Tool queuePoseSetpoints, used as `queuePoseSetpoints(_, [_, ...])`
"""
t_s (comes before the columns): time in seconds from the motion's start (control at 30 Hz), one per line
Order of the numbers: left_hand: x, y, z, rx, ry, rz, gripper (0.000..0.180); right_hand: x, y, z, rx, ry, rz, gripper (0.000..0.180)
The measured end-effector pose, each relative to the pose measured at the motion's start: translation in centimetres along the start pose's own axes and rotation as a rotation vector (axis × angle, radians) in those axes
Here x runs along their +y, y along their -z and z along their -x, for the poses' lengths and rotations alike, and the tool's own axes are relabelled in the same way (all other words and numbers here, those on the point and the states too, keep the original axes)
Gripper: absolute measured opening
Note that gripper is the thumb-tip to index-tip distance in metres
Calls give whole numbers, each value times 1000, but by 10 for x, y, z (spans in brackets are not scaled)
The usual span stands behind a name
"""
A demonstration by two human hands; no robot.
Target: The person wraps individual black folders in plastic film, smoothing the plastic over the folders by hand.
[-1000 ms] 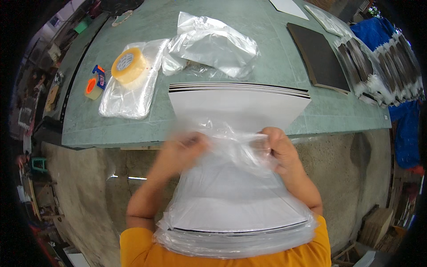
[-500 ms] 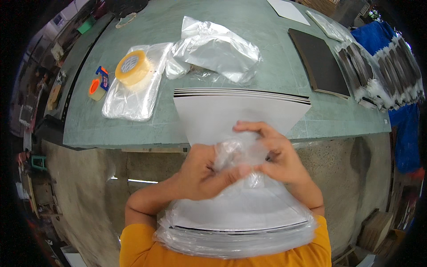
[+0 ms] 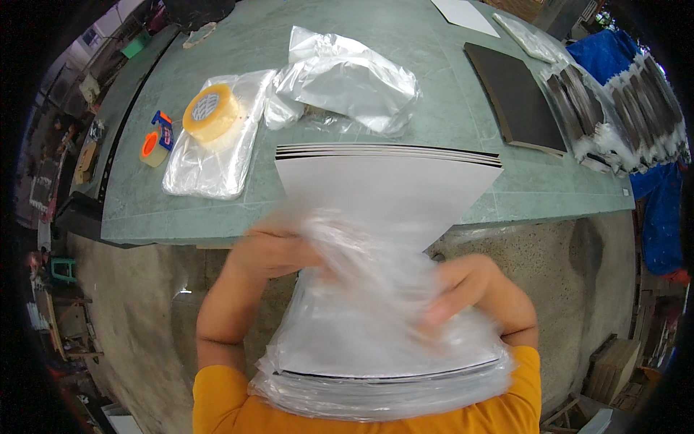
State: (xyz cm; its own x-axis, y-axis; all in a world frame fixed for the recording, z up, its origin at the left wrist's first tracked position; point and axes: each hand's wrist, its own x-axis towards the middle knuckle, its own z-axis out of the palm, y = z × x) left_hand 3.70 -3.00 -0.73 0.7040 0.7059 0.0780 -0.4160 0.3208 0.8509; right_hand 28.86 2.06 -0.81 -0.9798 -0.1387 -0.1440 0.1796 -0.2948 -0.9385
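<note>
A stack of white boards with thin dark edges point(image 3: 390, 173) reaches from the bench's front edge back toward my body. Clear plastic bags point(image 3: 282, 394) wrap its near end, close to my orange shirt. A loose clear plastic bag point(image 3: 361, 246) is drawn across the stack between my hands, smeared by motion. On its left side, my left hand point(image 3: 278, 249) is closed on the bag's edge, its fingertips partly hidden behind the film. My right hand point(image 3: 470, 286) is lower, over the right side of the wrapped end, touching the plastic. Blur hides how its fingertips are set.
On the green bench point(image 3: 238, 18), a tape roll point(image 3: 210, 114) lies on folded clear bags point(image 3: 206, 173), beside a small tape dispenser point(image 3: 155, 141). Crumpled plastic point(image 3: 354, 79) sits beyond the stack. At right are a dark board stack point(image 3: 515, 94) and plastic-wrapped bundles point(image 3: 578, 101).
My hands were close together on the bunched plastic; now they are apart. The left has moved left and up a little, the right lower toward me, with the plastic spread between them.
</note>
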Motion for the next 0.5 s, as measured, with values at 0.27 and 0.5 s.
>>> queuePoseSetpoints(0.27, [-7, -18, 8, -139, 468, -1765, 25, 46, 1, 37, 464, -533, 1882, 24])
queuePoseSetpoints(0.5, [11, -22, 22, 165, 259, -1168, 12, -12, -6, 75, 1742, 138, 1146, 11])
